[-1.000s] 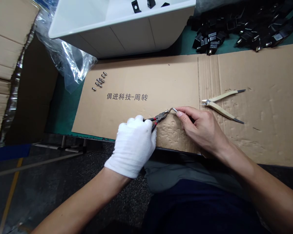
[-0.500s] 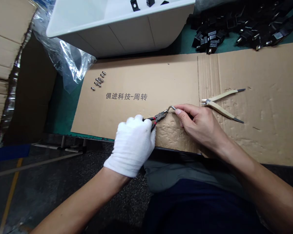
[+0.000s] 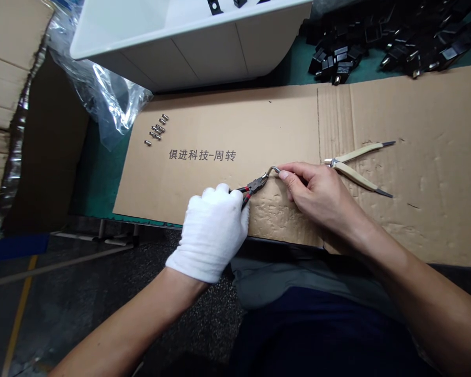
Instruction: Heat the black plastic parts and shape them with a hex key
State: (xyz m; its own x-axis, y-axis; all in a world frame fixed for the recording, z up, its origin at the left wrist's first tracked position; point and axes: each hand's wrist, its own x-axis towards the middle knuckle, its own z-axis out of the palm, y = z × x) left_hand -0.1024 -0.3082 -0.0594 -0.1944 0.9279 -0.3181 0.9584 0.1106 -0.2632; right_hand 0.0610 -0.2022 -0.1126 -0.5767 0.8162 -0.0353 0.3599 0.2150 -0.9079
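Note:
My left hand (image 3: pixel 215 230), in a white glove, is wrapped round the handles of dark pliers (image 3: pixel 256 184) with red marks. At the tip of their jaws is a small shiny metal piece, mostly hidden. My bare right hand (image 3: pixel 312 191) pinches a bent metal rod (image 3: pixel 273 168), shaped like a hex key, whose hooked end meets that piece at the jaws. Both hands are low over the cardboard sheet (image 3: pixel 204 193). Just beyond my right hand lies a second pair of pliers (image 3: pixel 357 167) with cream handles, spread apart.
Several small metal cylinders (image 3: pixel 157 130) lie at the sheet's upper left. A white bin (image 3: pixel 204 57) with black parts stands behind, beside a clear plastic bag (image 3: pixel 115 112). Black plug-like parts (image 3: pixel 337 63) are heaped at back right. An open cardboard box (image 3: pixel 19 104) borders the left.
Both hands, the pliers and the bent rod keep nearly the same pose. The whole view has shifted very slightly.

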